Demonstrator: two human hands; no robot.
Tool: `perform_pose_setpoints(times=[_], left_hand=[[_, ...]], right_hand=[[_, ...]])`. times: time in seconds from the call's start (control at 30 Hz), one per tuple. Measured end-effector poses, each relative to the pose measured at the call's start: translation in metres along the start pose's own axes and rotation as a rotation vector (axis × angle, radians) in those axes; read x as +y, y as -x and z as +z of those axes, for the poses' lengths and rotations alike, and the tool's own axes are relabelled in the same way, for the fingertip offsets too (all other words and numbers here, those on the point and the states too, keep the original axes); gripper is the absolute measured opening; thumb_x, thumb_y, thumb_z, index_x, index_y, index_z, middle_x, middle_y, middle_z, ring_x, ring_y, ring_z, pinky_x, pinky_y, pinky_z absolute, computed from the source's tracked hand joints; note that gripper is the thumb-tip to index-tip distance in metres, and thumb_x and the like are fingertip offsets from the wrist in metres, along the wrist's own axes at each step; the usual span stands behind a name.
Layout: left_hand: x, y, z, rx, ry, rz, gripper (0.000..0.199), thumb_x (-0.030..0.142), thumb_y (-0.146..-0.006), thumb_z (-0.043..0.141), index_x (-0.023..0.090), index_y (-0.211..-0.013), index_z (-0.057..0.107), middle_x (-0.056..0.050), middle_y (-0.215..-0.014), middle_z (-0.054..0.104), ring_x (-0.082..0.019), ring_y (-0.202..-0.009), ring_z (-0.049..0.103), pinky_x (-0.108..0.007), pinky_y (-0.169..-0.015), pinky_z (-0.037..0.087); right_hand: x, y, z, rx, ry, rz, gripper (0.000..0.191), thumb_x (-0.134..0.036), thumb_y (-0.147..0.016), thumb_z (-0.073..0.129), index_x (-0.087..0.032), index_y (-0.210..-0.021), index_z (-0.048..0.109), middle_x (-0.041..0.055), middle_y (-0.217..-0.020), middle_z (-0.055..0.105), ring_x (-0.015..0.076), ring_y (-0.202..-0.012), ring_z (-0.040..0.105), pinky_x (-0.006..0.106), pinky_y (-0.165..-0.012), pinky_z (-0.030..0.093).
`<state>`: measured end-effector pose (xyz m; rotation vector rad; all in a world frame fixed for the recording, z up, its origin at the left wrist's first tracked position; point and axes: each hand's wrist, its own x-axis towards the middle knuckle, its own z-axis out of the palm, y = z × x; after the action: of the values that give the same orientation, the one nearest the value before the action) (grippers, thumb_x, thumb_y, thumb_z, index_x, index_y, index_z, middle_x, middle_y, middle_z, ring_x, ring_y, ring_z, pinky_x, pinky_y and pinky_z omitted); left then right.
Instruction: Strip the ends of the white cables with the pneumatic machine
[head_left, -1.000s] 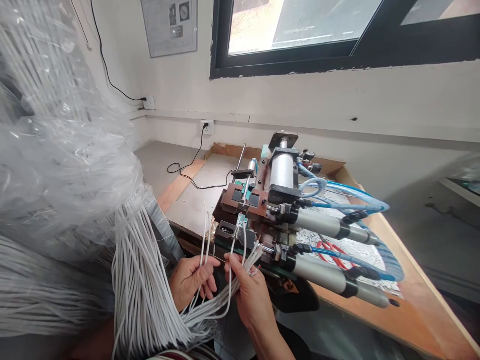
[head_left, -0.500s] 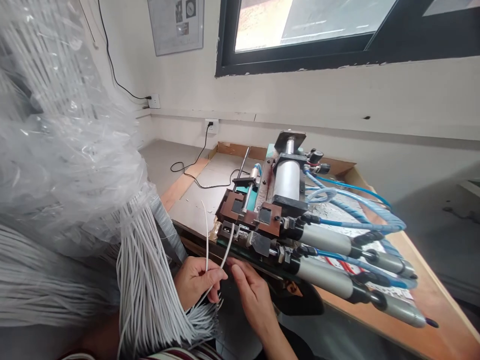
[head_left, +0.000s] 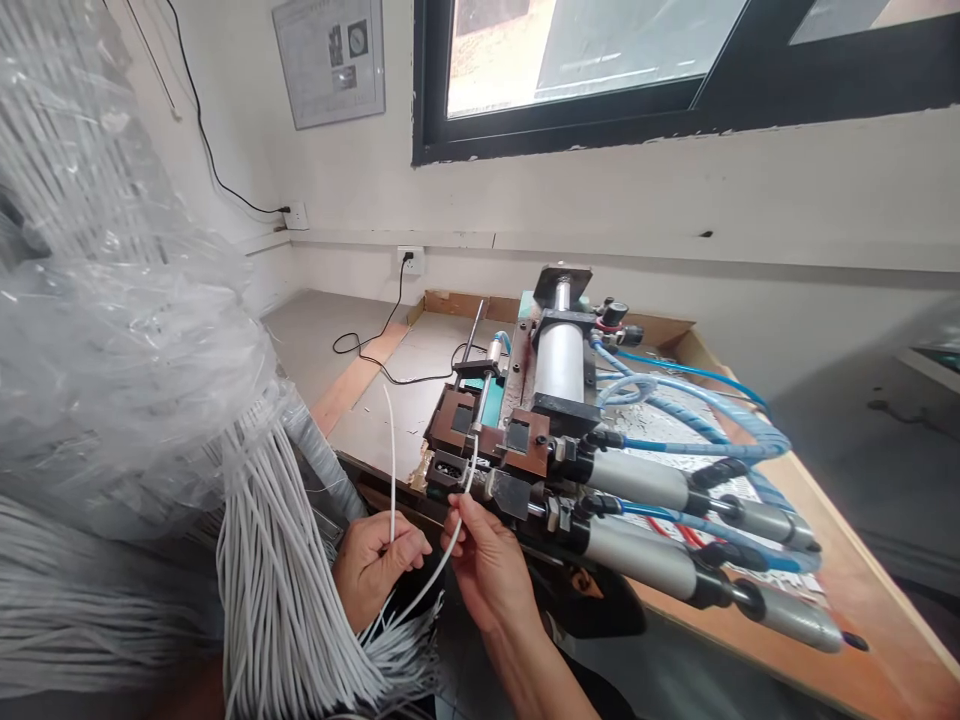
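Note:
Between the thumb and fingers of my right hand (head_left: 487,560) is a white cable (head_left: 471,478). Its upper end reaches into the gap between the jaws of a pneumatic machine (head_left: 517,440), and its lower part bends down toward the bundle. My left hand (head_left: 381,565) is closed around a second white cable (head_left: 392,450), whose free end stands up above the fist. A thick bundle of white cables (head_left: 277,560) hangs beside my left wrist, partly wrapped in clear plastic (head_left: 135,350).
Grey cylinders (head_left: 637,480) and blue air hoses (head_left: 697,380) extend from the machine's right side. It stands on a wooden-edged bench (head_left: 855,560). A black power cord (head_left: 401,295) runs to a wall socket (head_left: 410,262). Above is a window (head_left: 585,60).
My right hand has risen and taken hold of the cable at the machine. That cable's end now sits further up in the jaws. The view has shifted slightly.

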<state>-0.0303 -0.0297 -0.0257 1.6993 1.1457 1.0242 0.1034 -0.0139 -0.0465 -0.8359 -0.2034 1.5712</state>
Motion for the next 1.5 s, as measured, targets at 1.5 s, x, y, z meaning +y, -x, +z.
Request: perform_pose_setpoints(times=[1.5], left_hand=[[-0.003, 0.003, -0.001, -0.630, -0.250, 0.082, 0.031, 0.043, -0.073, 0.057, 0.017, -0.082, 0.071, -0.002, -0.064, 0.060, -0.012, -0.058, 0.054, -0.021, -0.056, 0.039]], right_hand=[[-0.001, 0.014, 0.007, 0.026, -0.044, 0.059, 0.026, -0.032, -0.054, 0.077, -0.011, -0.058, 0.063, -0.0072, -0.042, 0.040, 0.0004, -0.036, 0.023, 0.013, -0.033, 0.015]])
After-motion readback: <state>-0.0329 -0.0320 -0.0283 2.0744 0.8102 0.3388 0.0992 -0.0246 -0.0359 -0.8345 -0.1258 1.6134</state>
